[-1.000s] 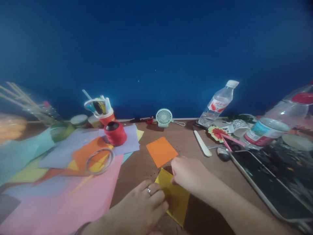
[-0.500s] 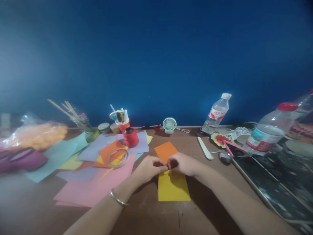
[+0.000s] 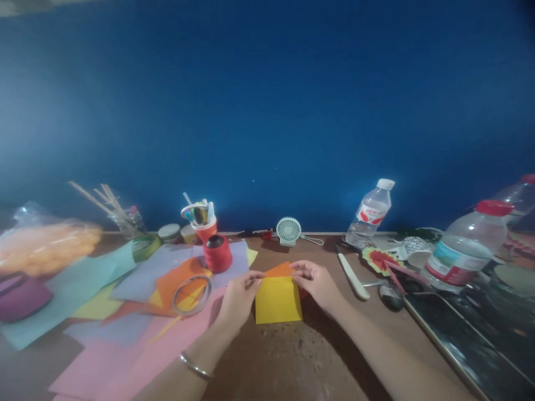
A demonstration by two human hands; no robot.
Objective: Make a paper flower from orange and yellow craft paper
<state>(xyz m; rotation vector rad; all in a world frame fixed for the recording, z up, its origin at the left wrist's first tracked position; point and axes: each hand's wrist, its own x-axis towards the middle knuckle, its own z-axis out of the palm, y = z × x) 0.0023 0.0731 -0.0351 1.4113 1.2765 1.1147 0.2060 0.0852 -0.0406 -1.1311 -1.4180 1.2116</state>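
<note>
Here we are at the table [image 3: 254, 370], both forearms reaching in from the bottom edge and angling toward each other, the left hand [image 3: 239, 301] and right hand [image 3: 320, 287] held well apart now. Between them we have the yellow paper [image 3: 278, 303], squared up to us, its top corners in their grip. On the left, thumb and forefinger pinch together at the upper corner, the wrist bent inward above a silver bangle [image 3: 195, 367]. On the right, thumb and forefinger close on the opposite corner, the other fingers loosely curled and a little spread. Just behind the yellow top edge we catch the orange paper [image 3: 280, 269], mostly hidden, only a strip peeping over.

And what a change! A second ago we had the yellow sheet lying askew, the left hand spread over it and the right bunched at its upper corner. Half a second ago the fingertips met near the middle of the top edge; now they've parted to the corners. The orange sheet, fully in sight at first, is largely covered, and the yellow one looks shorter to us.
</note>
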